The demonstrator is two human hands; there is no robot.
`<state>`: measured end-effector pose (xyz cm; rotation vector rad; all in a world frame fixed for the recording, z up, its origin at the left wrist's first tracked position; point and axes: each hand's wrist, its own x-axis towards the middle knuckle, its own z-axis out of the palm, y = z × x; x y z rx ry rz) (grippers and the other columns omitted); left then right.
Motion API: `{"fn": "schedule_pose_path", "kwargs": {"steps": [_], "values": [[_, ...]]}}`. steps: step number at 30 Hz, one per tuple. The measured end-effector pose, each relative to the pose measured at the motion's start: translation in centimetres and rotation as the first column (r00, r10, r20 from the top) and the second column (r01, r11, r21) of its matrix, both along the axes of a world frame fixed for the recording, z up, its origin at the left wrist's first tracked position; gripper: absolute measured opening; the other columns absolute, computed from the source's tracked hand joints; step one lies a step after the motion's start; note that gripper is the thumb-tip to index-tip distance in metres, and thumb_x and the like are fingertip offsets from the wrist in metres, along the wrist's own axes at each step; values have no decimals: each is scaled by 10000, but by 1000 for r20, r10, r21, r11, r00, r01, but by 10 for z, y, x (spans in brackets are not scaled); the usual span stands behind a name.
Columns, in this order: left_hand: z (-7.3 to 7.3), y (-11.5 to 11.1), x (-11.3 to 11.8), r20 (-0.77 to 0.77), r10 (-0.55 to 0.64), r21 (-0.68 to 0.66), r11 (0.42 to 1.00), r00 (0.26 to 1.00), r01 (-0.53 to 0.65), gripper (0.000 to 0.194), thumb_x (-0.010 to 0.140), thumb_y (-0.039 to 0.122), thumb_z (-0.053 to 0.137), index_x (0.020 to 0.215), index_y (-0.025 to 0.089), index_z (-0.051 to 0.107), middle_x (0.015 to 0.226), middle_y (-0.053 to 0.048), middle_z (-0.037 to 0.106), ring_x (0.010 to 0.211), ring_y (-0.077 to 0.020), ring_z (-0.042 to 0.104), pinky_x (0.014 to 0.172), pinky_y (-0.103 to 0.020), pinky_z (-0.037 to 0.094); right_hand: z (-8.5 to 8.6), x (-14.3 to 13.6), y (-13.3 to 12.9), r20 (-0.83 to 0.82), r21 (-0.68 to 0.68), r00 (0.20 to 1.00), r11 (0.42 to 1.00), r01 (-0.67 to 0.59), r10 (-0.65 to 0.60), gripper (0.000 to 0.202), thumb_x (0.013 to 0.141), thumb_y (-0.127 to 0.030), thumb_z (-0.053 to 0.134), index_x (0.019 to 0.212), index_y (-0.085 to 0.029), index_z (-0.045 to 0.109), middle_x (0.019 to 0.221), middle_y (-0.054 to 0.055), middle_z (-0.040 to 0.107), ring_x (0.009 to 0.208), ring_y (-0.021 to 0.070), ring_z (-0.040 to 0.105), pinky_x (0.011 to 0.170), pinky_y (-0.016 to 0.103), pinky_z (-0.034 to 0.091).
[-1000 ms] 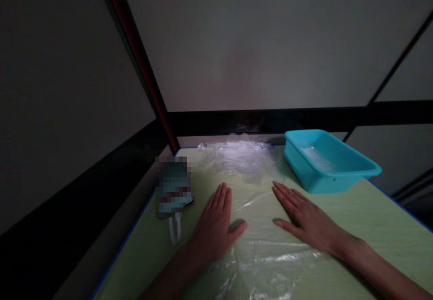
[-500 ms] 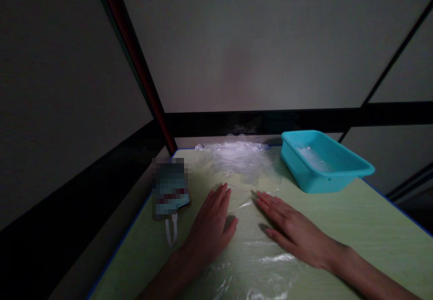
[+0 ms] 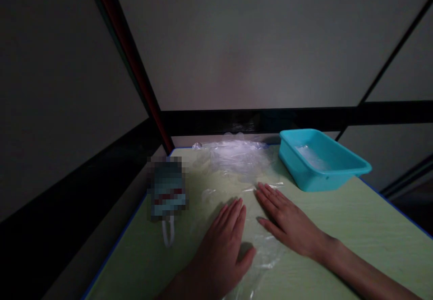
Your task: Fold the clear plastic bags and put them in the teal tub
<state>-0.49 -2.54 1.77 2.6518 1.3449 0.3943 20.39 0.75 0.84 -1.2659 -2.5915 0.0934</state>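
Note:
A clear plastic sheet, perhaps a bag [image 3: 267,250], lies thin and wrinkled on the pale green table in front of me. My left hand [image 3: 225,246] is held flat over its left part, fingers stretched out and thumb apart. Farther right, my right hand [image 3: 287,219] lies flat along the sheet's right side, fingers extended. Neither hand grips anything. Beyond my fingertips, a pile of similar clear plastic [image 3: 237,155] rests at the back of the table.
A turquoise plastic basin [image 3: 324,178] stands at the back right with some clear plastic inside. On the left lies a blurred-out object, seemingly a phone [image 3: 167,191], with a white loop [image 3: 168,232] at its near end. Wall panels rise behind the table [image 3: 365,237].
My left hand has moved nearer to me and to the right across the sheet. My right hand has shifted slightly forward. The pile and basin stay in place.

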Motion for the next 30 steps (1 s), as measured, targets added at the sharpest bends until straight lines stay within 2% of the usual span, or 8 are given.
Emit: {"fn": "schedule_pose_path", "kwargs": {"steps": [4, 9, 15, 21, 25, 30], "values": [[3, -9, 3, -27, -85, -43, 996, 996, 83, 716, 751, 330, 525, 1357, 87, 231, 1431, -139, 192, 1306, -264, 176, 1046, -430, 263, 8, -2, -2, -58, 11, 998, 1000, 26, -25, 535, 889, -347, 380, 1366, -129, 271, 1431, 99, 189, 1310, 232, 162, 1059, 430, 223], [7, -15, 9, -97, -158, -99, 984, 983, 148, 789, 718, 388, 584, 1348, 45, 254, 1422, -175, 169, 1307, -279, 155, 1049, -409, 250, 13, -11, -12, -63, -78, 997, 996, -52, 47, 521, 906, -321, 346, 1381, -143, 227, 1440, 69, 170, 1313, 203, 162, 1067, 392, 225], [-6, -14, 9, -64, -229, -102, 970, 971, 222, 789, 781, 521, 482, 1354, 38, 235, 1421, -179, 147, 1314, -267, 116, 1056, -398, 229, 6, -12, -15, -12, -123, 995, 987, -100, 99, 526, 921, -338, 304, 1390, -136, 180, 1440, 76, 146, 1314, 198, 148, 1068, 392, 218], [-14, -13, 8, -115, -243, -27, 970, 963, 242, 773, 817, 566, 384, 1341, 13, 253, 1401, -208, 211, 1305, -288, 156, 1058, -389, 215, 5, -8, -14, 39, -95, 992, 989, -114, 118, 533, 930, -368, 274, 1393, -135, 152, 1441, 68, 133, 1319, 197, 115, 1072, 385, 205], [-22, -14, 8, -133, -223, 103, 966, 966, 237, 683, 863, 489, 345, 1343, 15, 242, 1403, -188, 237, 1305, -274, 175, 1056, -361, 220, 3, -1, -12, 61, -79, 992, 992, -101, 106, 560, 923, -406, 291, 1398, -169, 113, 1445, 47, 120, 1321, 208, 106, 1072, 407, 199], [-33, -14, 7, -180, -200, 234, 942, 963, 239, 677, 875, 508, 304, 1331, 10, 260, 1399, -186, 262, 1303, -267, 193, 1050, -341, 226, 0, 13, -8, 79, -60, 995, 996, -64, 68, 596, 914, -425, 316, 1400, -183, 69, 1445, 41, 122, 1321, 220, 99, 1069, 424, 200]]}}
